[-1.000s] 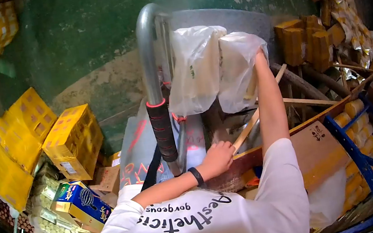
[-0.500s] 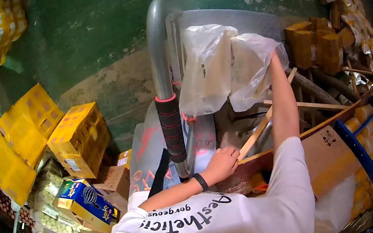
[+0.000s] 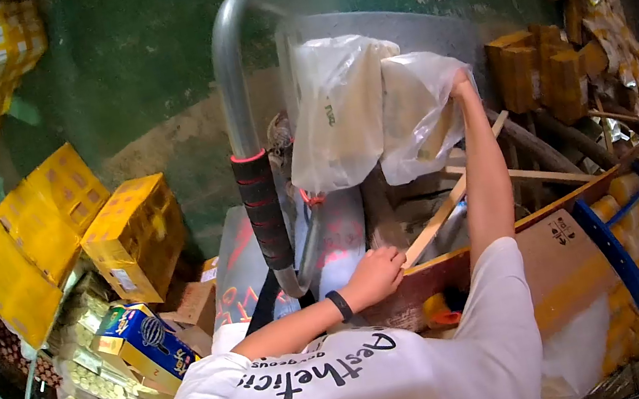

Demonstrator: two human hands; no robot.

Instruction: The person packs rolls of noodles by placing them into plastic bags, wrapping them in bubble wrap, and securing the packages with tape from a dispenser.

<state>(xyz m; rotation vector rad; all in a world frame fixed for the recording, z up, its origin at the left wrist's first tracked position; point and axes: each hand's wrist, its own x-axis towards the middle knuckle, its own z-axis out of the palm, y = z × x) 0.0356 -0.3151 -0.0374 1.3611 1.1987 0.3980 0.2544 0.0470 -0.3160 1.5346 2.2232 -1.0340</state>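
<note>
Two translucent plastic bags hang side by side, the left bag (image 3: 339, 115) with small green print and the right bag (image 3: 420, 113) beside it. My right hand (image 3: 461, 81) is closed on the upper right edge of the right bag. A dark band circles the wrist of my left hand (image 3: 377, 275), which lies with curled fingers at the end of a wooden strip (image 3: 435, 224), by the edge of a reddish-brown board (image 3: 525, 227). Whatever those fingers hold, if anything, is hidden. Left of the bags stands a bent metal tube with a black padded grip (image 3: 261, 210).
Yellow-taped boxes (image 3: 134, 241) and a blue and yellow carton (image 3: 149, 345) are at the left. Brown boxes (image 3: 541, 75) are stacked at the right, above a blue metal frame (image 3: 627, 273). Wooden poles (image 3: 542, 152) lie behind the board.
The metal tube and padded grip have shifted left in view. Both bags appear slightly further left, and my right hand is a little higher and further left with the bag edge.
</note>
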